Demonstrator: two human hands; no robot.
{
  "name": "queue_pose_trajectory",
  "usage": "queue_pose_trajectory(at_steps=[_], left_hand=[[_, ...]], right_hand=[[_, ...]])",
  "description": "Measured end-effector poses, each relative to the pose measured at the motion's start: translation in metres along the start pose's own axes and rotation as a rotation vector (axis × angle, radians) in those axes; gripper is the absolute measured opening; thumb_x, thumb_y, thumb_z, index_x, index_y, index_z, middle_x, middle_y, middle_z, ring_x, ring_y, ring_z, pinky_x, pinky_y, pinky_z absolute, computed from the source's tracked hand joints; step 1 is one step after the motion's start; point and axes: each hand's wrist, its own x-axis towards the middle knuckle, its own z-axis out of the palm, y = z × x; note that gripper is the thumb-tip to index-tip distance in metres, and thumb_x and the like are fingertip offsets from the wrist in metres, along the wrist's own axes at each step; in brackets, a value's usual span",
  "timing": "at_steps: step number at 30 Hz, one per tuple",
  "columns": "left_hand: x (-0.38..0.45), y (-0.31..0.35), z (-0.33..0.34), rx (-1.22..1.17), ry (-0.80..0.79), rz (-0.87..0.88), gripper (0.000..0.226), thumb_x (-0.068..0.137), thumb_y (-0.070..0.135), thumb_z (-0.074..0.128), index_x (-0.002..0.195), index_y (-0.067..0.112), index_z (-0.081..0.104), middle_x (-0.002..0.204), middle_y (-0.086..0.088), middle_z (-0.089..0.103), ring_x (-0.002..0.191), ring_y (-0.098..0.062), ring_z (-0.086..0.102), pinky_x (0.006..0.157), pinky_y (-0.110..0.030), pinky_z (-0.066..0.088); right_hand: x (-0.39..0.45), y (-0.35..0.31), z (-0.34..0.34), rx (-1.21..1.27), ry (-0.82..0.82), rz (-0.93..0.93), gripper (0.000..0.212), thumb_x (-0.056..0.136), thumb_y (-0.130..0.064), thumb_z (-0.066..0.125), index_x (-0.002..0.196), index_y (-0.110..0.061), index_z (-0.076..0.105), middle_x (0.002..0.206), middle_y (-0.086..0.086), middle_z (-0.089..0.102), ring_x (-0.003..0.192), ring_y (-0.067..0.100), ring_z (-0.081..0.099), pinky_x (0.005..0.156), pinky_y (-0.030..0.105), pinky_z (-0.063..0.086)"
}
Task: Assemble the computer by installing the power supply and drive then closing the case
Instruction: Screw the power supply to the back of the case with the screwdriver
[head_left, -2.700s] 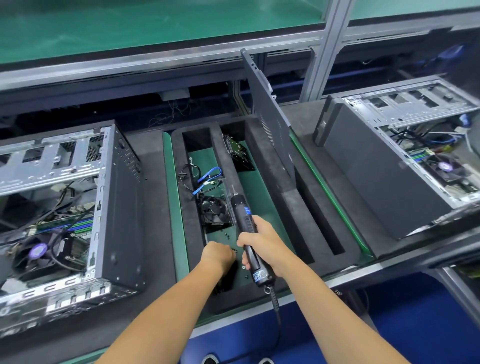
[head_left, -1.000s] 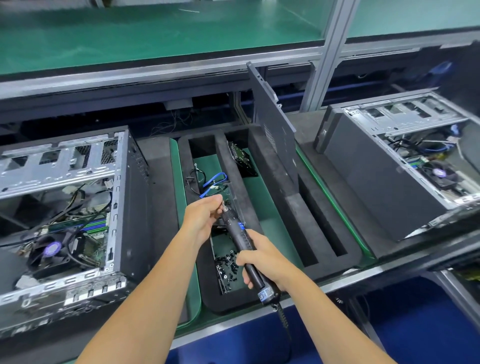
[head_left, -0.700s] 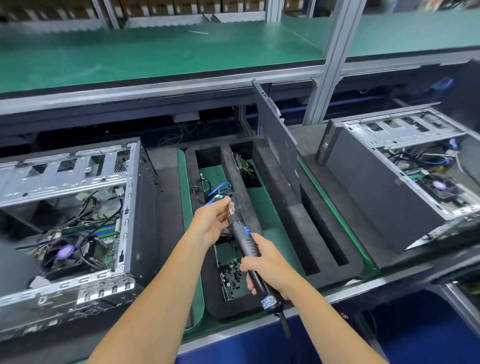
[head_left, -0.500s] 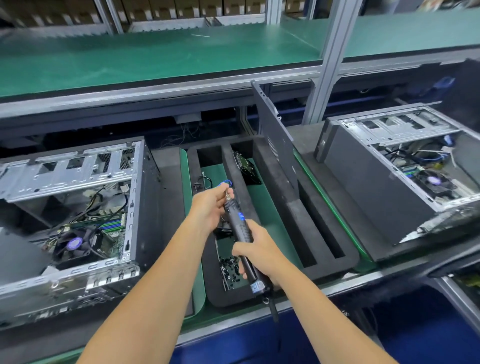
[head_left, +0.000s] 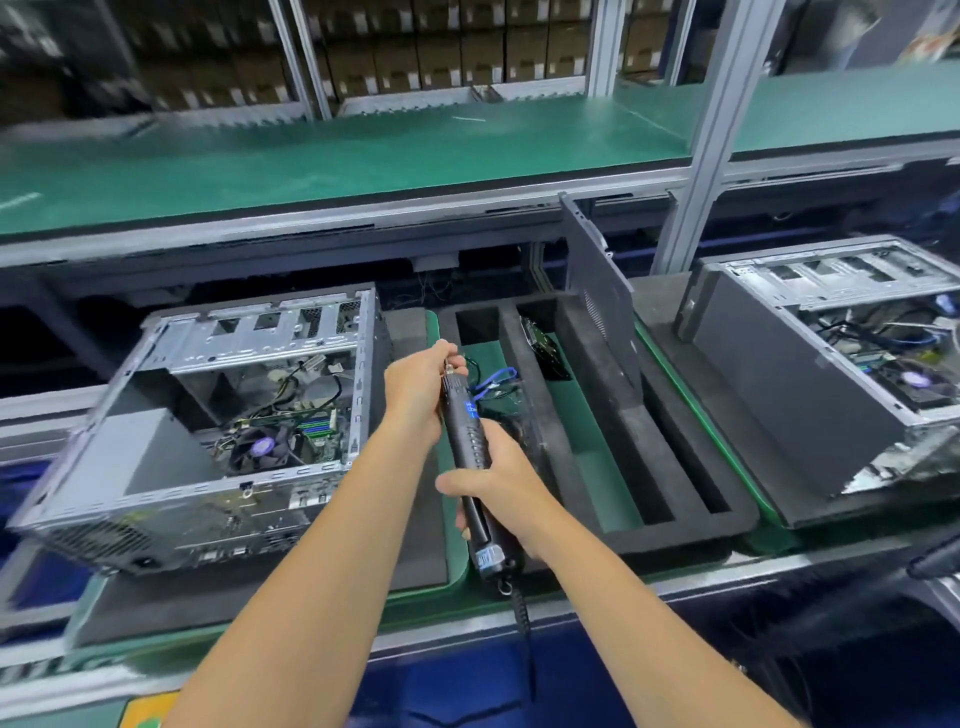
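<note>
Seating a screw on the driver bit

My right hand (head_left: 498, 486) grips the electric screwdriver (head_left: 470, 452); my left hand (head_left: 423, 387) pinches at its tip, the screw too small to see. If it sits crooked, it may drop into the open case (head_left: 218, 410) at nine o'clock; the drive (head_left: 545, 345) lies in the foam tray (head_left: 675, 525) at one o'clock.

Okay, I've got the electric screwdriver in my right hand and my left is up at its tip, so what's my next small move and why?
Probably swing the electric screwdriver toward the open case on your left. Your left hand pinches at its tip, seemingly seating a screw, and your right hand grips the handle.
</note>
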Motion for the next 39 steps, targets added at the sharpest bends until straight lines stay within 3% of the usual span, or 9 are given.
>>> queue_pose_trajectory(at_steps=[5,10,12,19,26,31,39], left_hand=[[-0.024,0.027,-0.052,0.114,0.067,0.128,0.024,0.093,0.010,0.050,0.072,0.005,0.060,0.059,-0.003,0.060,0.052,-0.016,0.051,0.055,-0.028,0.045],[-0.054,0.059,-0.140,0.284,0.138,0.213,0.027,0.091,0.014,0.050,0.068,0.010,0.063,0.053,-0.001,0.061,0.054,-0.020,0.052,0.057,-0.029,0.045],[-0.065,0.071,-0.179,0.355,0.166,0.207,0.025,0.090,0.016,0.050,0.070,0.010,0.064,0.053,0.000,0.063,0.058,-0.020,0.052,0.060,-0.030,0.044],[-0.098,0.088,-0.284,0.464,0.214,0.169,0.026,0.091,0.018,0.049,0.070,0.014,0.064,0.059,0.001,0.065,0.057,-0.018,0.052,0.058,-0.029,0.041],[-0.104,0.057,-0.352,0.446,0.254,0.057,0.022,0.091,0.016,0.049,0.075,0.013,0.065,0.058,0.001,0.065,0.058,-0.016,0.053,0.057,-0.026,0.043],[-0.098,0.023,-0.385,0.416,0.227,-0.054,0.017,0.089,0.012,0.053,0.080,0.012,0.068,0.065,-0.004,0.068,0.064,-0.017,0.058,0.061,-0.026,0.046],[-0.081,0.009,-0.406,0.562,0.165,-0.028,0.020,0.092,0.022,0.054,0.085,0.019,0.071,0.095,-0.005,0.067,0.083,-0.015,0.059,0.063,-0.023,0.045]], right_hand=[[-0.015,-0.004,0.065,-0.021,-0.047,-0.014,0.049,0.078,-0.005,0.072,0.117,-0.020,0.046,0.100,0.025,0.057,0.048,0.023,0.054,0.047,0.031,0.050],[-0.030,0.007,0.154,-0.021,-0.111,-0.026,0.049,0.075,-0.002,0.073,0.111,-0.024,0.047,0.099,0.021,0.056,0.050,0.021,0.055,0.049,0.032,0.051],[-0.036,0.015,0.195,0.005,-0.127,-0.003,0.049,0.074,-0.001,0.070,0.107,-0.028,0.047,0.093,0.020,0.055,0.050,0.024,0.054,0.049,0.033,0.050],[-0.059,0.046,0.297,0.030,-0.143,0.088,0.047,0.075,0.002,0.065,0.111,-0.019,0.045,0.088,0.017,0.048,0.047,0.023,0.053,0.046,0.031,0.048],[-0.063,0.092,0.337,-0.021,-0.158,0.191,0.047,0.076,0.004,0.062,0.113,-0.019,0.045,0.094,0.017,0.047,0.062,0.027,0.057,0.060,0.040,0.056],[-0.062,0.125,0.340,-0.036,-0.170,0.287,0.047,0.074,-0.003,0.062,0.110,-0.026,0.043,0.080,0.014,0.051,0.048,0.025,0.055,0.050,0.034,0.050],[-0.044,0.143,0.342,-0.062,-0.144,0.304,0.049,0.075,-0.002,0.065,0.111,-0.026,0.043,0.084,0.015,0.051,0.051,0.023,0.056,0.051,0.034,0.052]])
